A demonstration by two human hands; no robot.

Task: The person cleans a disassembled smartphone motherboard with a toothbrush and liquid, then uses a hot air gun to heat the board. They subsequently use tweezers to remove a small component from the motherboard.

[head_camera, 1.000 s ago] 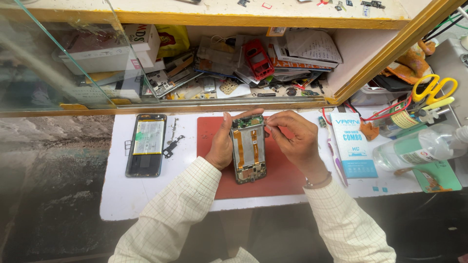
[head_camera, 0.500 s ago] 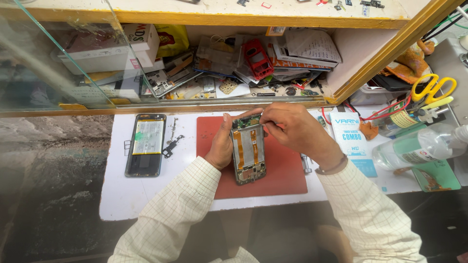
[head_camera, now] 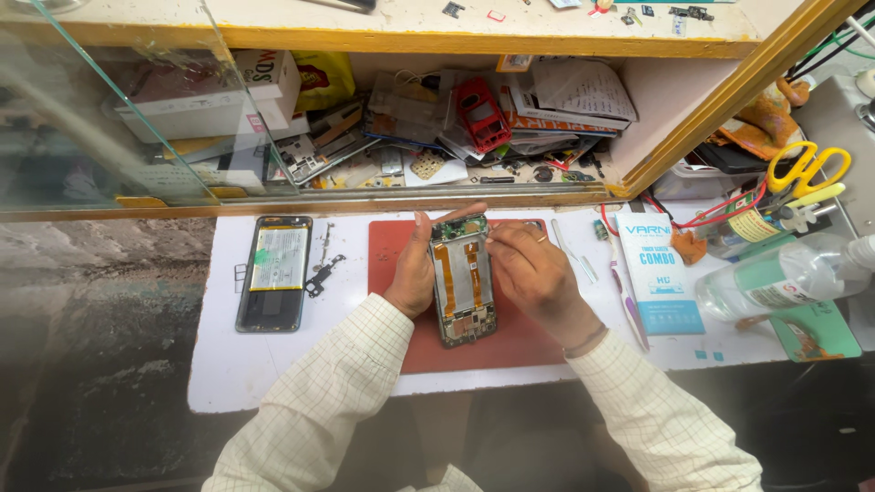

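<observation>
2 hands are on the opened phone (head_camera: 464, 280), which lies on the red mat (head_camera: 524, 337) at the middle of the white bench (head_camera: 273, 364). The left hand (head_camera: 417, 271) clasps the phone's left edge, thumb tip hooked over the top corner, fingers tucked beneath. The right hand (head_camera: 533, 273) rests against the right edge with its fingers pinched narrow near the phone's top; whether something thin sits in that pinch I cannot tell. A ring shows on 1 finger and a thin band at the wrist.

The phone has its back off. Inside, 2 orange ribbon cables run lengthwise down a pale grey plate, a green board sits at the top end, and a darker board with small parts fills the bottom end. The frame around it is dark.

Both sleeves are cream with a fine check.

Left of the mat, well apart from the hands, a second phone (head_camera: 275, 271) lies open, its pale battery showing in a black frame, with small black parts (head_camera: 322, 275) just beside it. Right of the mat lies a white-and-blue box (head_camera: 658, 273), a slim tool (head_camera: 627, 296) beside it. Further right, a clear bottle (head_camera: 784, 273) lies on its side, and yellow scissors (head_camera: 807, 169) sit above it. Behind the bench, a shelf (head_camera: 437, 137) under a yellow-edged counter is crammed with phone parts, papers and a red case (head_camera: 480, 113).
</observation>
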